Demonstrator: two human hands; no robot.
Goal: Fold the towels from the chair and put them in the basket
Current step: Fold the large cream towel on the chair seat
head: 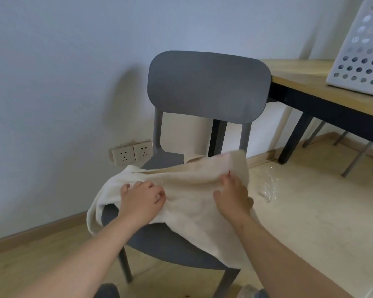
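A cream towel [190, 190] lies spread and rumpled across the seat of a grey chair [207, 84], its left end drooping over the seat's edge. My left hand [141, 198] grips a bunch of the cloth near the towel's left side, fingers curled into it. My right hand [233, 194] pinches a fold on the right part, next to a small red mark. A white perforated basket [357, 54] stands on the wooden table [293, 76] at the upper right.
The table has black legs [295, 138] just right of the chair. A crumpled clear plastic wrapper [268, 188] lies on the pale floor. Two wall sockets [131, 154] sit low on the wall behind the chair.
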